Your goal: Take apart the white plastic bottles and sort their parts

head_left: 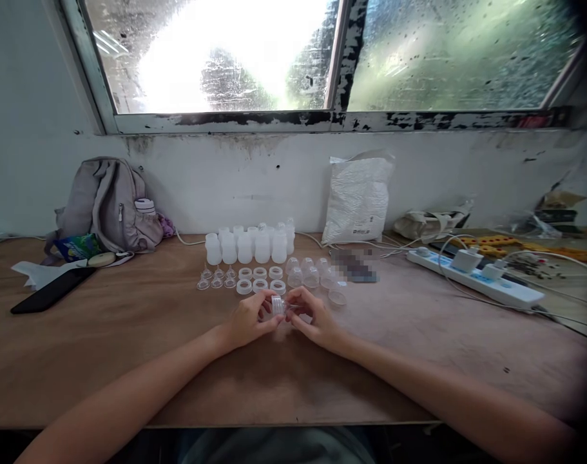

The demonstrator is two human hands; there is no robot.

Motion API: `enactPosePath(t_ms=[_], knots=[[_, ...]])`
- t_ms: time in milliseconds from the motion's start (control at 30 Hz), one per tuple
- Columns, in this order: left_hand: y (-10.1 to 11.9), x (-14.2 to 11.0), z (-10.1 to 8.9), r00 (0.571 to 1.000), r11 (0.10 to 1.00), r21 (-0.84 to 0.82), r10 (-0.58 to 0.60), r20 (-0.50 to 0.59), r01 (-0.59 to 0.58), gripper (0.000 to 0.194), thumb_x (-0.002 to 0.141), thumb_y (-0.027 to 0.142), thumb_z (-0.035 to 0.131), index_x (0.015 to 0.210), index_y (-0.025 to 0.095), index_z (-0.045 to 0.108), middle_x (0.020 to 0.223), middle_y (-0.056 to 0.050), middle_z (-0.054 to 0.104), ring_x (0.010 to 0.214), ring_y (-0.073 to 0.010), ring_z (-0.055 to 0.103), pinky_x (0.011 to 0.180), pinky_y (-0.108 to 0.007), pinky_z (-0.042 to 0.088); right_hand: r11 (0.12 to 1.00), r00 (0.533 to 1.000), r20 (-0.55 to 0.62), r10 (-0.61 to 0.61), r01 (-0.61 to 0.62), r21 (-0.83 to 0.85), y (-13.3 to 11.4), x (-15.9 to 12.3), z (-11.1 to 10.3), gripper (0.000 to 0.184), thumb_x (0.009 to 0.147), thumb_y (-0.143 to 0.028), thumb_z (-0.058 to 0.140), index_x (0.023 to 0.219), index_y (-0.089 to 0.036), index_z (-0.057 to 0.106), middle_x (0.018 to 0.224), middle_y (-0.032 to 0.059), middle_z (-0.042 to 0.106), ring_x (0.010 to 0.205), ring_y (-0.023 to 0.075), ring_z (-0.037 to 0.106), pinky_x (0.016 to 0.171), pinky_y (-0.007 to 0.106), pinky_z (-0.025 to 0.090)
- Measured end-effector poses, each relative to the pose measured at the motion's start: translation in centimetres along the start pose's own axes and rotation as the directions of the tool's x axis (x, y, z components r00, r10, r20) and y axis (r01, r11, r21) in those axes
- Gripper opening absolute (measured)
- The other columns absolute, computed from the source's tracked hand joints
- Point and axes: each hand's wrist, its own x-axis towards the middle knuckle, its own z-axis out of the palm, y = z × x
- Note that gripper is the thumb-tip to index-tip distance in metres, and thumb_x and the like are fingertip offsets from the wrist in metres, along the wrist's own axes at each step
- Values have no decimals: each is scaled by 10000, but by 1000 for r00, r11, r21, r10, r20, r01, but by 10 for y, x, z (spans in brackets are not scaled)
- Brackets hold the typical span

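My left hand (249, 320) and my right hand (312, 317) meet at the middle of the wooden table (129, 361), both pinching a small white ring with a clear part (279, 305) between the fingertips. Just beyond lie several white rings (260, 279), small clear teats (216, 278) and clear domed caps (308, 274). Behind them stands a row of several white plastic bottles (249, 245).
A grey backpack (107, 205) leans on the wall at the back left, with a black phone (51, 290) and white paper in front. A white bag (357, 196) stands against the wall. A white power strip (474, 278) with cables lies right.
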Motion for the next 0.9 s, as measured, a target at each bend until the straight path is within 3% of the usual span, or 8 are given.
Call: enactPosePath(t_ms=[200, 667, 833, 900], knots=[[-6, -2, -5, 996, 1000, 30, -8, 85, 6, 373, 756, 397, 501, 1047, 173, 435, 773, 1, 549, 605, -97, 521, 593, -213, 437, 998, 1000, 4, -12, 12, -66, 4, 0, 2, 103, 770, -223, 502, 861, -179, 482, 754, 12, 550, 603, 92, 517, 566, 207, 444], [0, -3, -12, 964, 972, 174, 111, 241, -155, 374, 794, 421, 461, 1076, 176, 443, 939, -36, 579, 823, -150, 545, 745, -248, 421, 947, 997, 21, -75, 77, -313, 3, -4, 5, 67, 734, -191, 498, 678, -172, 529, 565, -14, 524, 498, 81, 453, 477, 180, 374], [-1, -2, -11, 948, 955, 214, 140, 286, -205, 380, 805, 453, 430, 1051, 165, 469, 950, -53, 585, 859, -170, 543, 771, -265, 417, 876, 971, 143, -190, 234, -423, 7, -6, 4, 114, 733, -162, 488, 623, -171, 514, 573, -4, 531, 478, 78, 424, 468, 186, 342], [-2, -2, -11, 948, 951, 227, 142, 286, -211, 378, 804, 452, 432, 1043, 162, 480, 952, -58, 585, 870, -175, 540, 781, -269, 414, 885, 972, 157, -174, 224, -408, 8, -6, 4, 94, 737, -170, 493, 648, -172, 525, 588, -1, 544, 488, 80, 440, 474, 183, 352]])
